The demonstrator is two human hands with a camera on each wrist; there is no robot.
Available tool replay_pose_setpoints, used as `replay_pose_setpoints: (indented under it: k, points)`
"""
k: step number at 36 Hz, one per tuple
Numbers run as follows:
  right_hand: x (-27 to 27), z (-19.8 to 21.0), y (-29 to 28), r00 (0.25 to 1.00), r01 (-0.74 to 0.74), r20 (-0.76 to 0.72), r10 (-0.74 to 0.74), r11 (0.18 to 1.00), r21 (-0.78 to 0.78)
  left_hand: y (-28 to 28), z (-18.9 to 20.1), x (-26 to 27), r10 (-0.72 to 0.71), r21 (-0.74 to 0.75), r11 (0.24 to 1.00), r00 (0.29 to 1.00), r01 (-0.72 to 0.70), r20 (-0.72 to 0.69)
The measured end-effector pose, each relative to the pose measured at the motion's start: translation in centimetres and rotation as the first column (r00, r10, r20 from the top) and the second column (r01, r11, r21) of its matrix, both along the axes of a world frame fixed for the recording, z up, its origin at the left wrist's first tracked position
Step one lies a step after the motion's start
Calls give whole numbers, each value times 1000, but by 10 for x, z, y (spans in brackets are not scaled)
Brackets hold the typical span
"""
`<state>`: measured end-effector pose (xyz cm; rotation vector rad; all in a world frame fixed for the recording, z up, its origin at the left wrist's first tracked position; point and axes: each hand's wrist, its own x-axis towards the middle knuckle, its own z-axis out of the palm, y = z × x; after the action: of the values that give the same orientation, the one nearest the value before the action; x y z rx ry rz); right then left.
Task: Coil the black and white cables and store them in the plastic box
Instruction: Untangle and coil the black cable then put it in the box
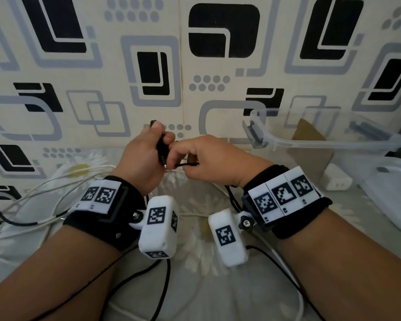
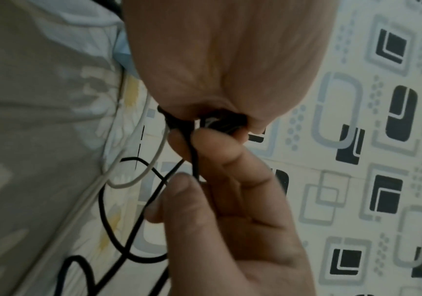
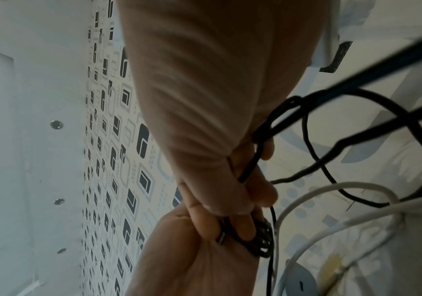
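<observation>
A home bedroom: daisy-print bedsheet against a wall of geometric patterned wallpaper.

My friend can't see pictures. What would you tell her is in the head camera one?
Two hands work a black cable: the left hand grips a small coiled bundle while the right hand pinches a strand beside it. A loose white cable lies on the left, and a clear plastic box sits open on the right.
</observation>
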<state>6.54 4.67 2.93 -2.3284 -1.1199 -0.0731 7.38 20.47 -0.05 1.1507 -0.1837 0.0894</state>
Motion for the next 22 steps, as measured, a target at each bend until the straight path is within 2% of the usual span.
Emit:
replay_pose_setpoints:
  k: [3,5,7,10,11,14,16,20,22]
  points:
    - [0,1,-1,1000,-10,14,10,999,42,1,-4,1,89,175,979,994,-100,71]
    - [0,1,0,998,-21,60,16,995,92,1,-8,1,130,341,924,980,-176,152]
    - [1,1,2,994,-26,112,12,992,127,1,-7,0,149,411,888,975,-206,167]
    - [3,0,3,983,-28,183,-1,987,159,3,-8,-3,149,600,755,960,-266,238]
    - [4,0,3,980,-33,201,-1,986,164,3,-8,-5,140,624,735,960,-265,243]
    - [4,-1,3,969,-48,246,6,985,165,1,-7,-8,112,573,788,968,-225,226]
    - [4,-1,4,962,-57,272,11,985,162,-1,-4,-11,95,576,789,968,-217,234]
    - [2,-1,7,945,-89,326,38,985,144,-5,-2,-18,74,654,710,951,-261,299]
    - [2,-1,7,943,-99,330,49,986,137,-7,-1,-20,88,657,714,961,-243,261]
